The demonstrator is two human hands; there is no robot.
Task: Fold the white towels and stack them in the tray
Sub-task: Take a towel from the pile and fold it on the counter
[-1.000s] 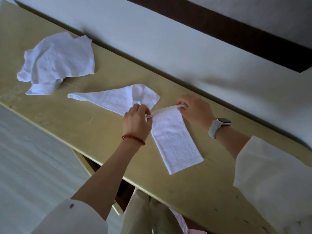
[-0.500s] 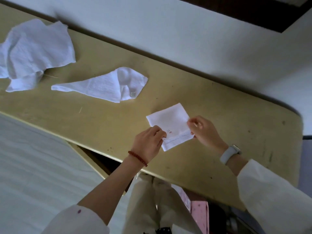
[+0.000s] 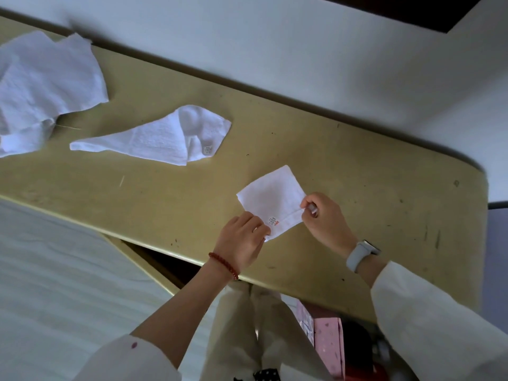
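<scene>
both hands on the folded towel (image 3: 270,200) now, a small square flat on the yellow table (image 3: 357,188). left hand (image 3: 242,243) pinches its near corner, fingers curled tight together; right hand (image 3: 324,221) pinches the corner on the other side. beyond the left fingertips lie 2 more towels: a loose towel (image 3: 159,138), then a crumpled towel (image 3: 41,86).

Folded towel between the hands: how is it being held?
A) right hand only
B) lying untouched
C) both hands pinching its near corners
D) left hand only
C: the left hand and right hand each pinch a near corner of the folded towel.
</scene>
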